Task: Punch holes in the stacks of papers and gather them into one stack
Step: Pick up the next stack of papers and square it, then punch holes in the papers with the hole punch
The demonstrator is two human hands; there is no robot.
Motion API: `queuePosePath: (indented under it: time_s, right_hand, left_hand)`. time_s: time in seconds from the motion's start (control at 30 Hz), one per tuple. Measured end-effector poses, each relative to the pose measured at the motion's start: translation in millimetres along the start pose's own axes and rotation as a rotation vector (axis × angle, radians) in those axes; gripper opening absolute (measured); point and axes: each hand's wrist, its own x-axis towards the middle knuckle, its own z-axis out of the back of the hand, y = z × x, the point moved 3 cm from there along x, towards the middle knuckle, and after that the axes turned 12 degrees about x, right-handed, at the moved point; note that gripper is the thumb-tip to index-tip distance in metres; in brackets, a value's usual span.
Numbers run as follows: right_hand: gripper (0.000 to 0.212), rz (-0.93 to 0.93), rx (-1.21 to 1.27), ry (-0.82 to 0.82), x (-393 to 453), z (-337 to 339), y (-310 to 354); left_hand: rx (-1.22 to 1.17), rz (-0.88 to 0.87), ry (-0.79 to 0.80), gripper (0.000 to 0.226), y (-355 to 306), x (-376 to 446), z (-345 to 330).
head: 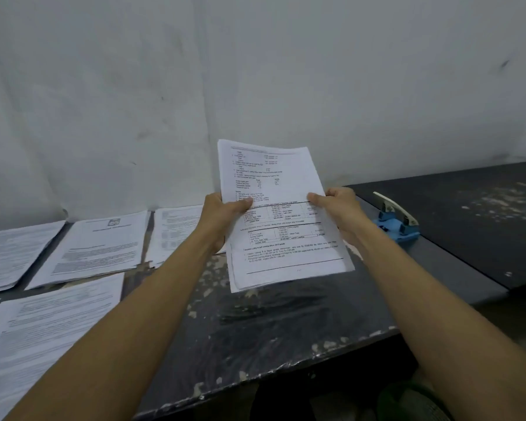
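Note:
A thin stack of printed papers [274, 189] is held up above the dark table, tilted toward me. My left hand [222, 214] grips its left edge, thumb on the front. My right hand [337, 208] grips its right edge the same way. A blue hole punch [397, 221] with a white lever stands on the table just right of my right hand, not touched. Several other paper stacks lie flat at the left: one by the wall [101, 244], one behind my left arm [176, 229], one at the far left [9, 253], and one near the front edge [43, 329].
The worn dark table [286, 323] has a chipped front edge. A second dark surface [468, 226] adjoins it on the right. A pale wall [255, 71] stands close behind. Something green [413, 402] shows below the table's edge.

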Motion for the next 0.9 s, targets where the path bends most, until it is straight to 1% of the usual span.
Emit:
queuePosePath:
  time_s: [0.13,0.2,0.3,0.43,0.5,0.6,0.77,0.9]
  right_hand:
    - [0.017,0.004,-0.113,-0.078,19.6,35.6,-0.5]
    - [0.015,0.066,-0.226,-0.16,30.3,53.0,2.6]
    - [0.006,0.2,-0.419,-0.258,48.7,79.3,11.5]
    - [0.013,0.32,-0.569,-0.299,77.5,110.8,20.6]
    - [0.013,0.324,-0.614,-0.289,91.9,123.2,17.3]
    - [0.017,0.23,-0.662,-0.25,112.0,140.7,4.9]
    - [0.041,0.044,-0.687,-0.117,124.7,156.7,-19.3]
    - [0.048,-0.092,-0.653,-0.046,126.0,168.2,-36.6]
  left_hand:
    - [0.025,0.067,0.009,0.024,12.3,17.3,-39.9]
    - [0.039,0.088,0.007,0.026,18.1,25.5,-58.4]
    - [0.065,0.111,0.009,0.02,26.5,35.1,-85.3]
    - [0.064,0.147,0.025,0.018,40.1,48.4,-121.5]
    - [0.068,0.178,0.024,0.019,46.4,54.0,-139.2]
    - [0.076,0.226,0.033,0.019,60.4,65.4,-167.1]
    - [0.103,0.234,0.012,0.027,81.4,78.6,-203.3]
    - [0.118,0.275,0.004,0.028,94.6,90.6,-226.6]
